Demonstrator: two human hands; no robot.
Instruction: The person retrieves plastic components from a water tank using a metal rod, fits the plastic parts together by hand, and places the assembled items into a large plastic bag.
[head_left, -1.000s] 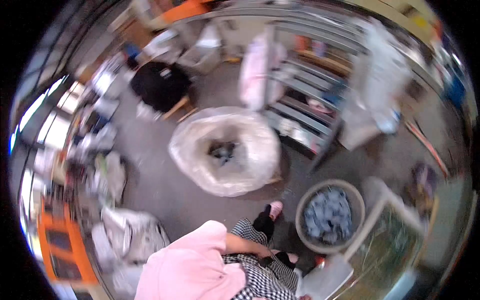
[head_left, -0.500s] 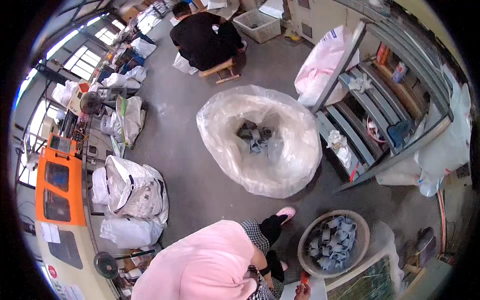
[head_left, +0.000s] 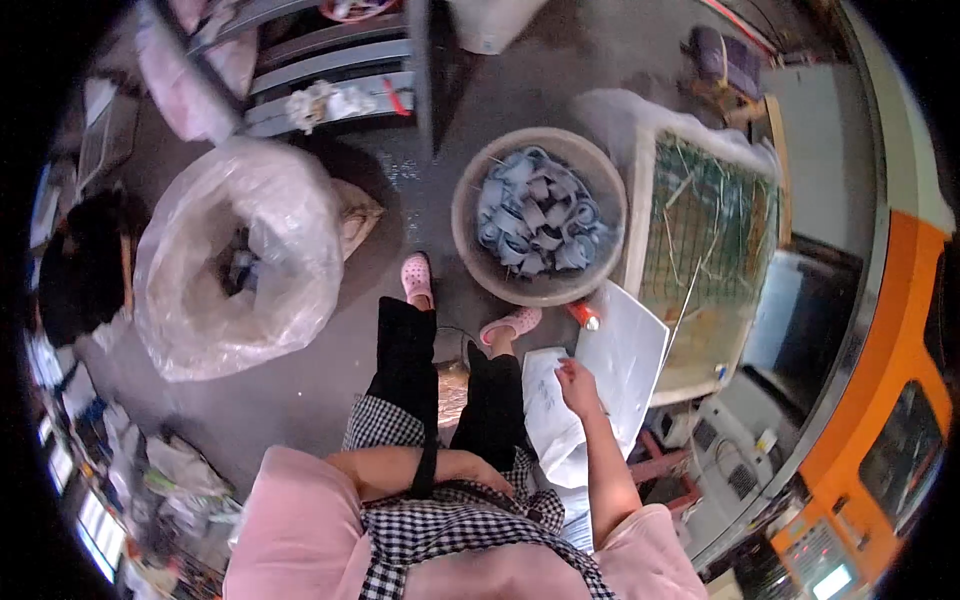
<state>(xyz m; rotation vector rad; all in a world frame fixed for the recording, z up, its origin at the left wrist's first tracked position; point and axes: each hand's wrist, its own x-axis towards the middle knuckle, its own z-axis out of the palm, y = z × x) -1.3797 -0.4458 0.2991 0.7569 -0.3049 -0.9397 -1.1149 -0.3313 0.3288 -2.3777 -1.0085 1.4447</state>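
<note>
Fwd, basin (head_left: 540, 291) of grey-blue strips (head_left: 540, 213) seen; by its near-R edge, white sheeting (head_left: 622, 345) is laid approx. fore-aft, spread below R hand (head_left: 577, 388), the nearer one: fingers part-curled, hold unclear. L hand (head_left: 490, 478) is placed farther back, grip can't be told. Red item (head_left: 583, 315) spotted by sheeting's fwd-L edge.

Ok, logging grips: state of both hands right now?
Left hand: at the checked apron; grip can't be told.
Right hand: partly curled; holding can't be told.

passable: floor (head_left: 405, 190) between bag (head_left: 300, 250) and tub (head_left: 530, 291) | obstacles: can (head_left: 583, 316), then tub, ahead of right hand (head_left: 575, 387)
</note>
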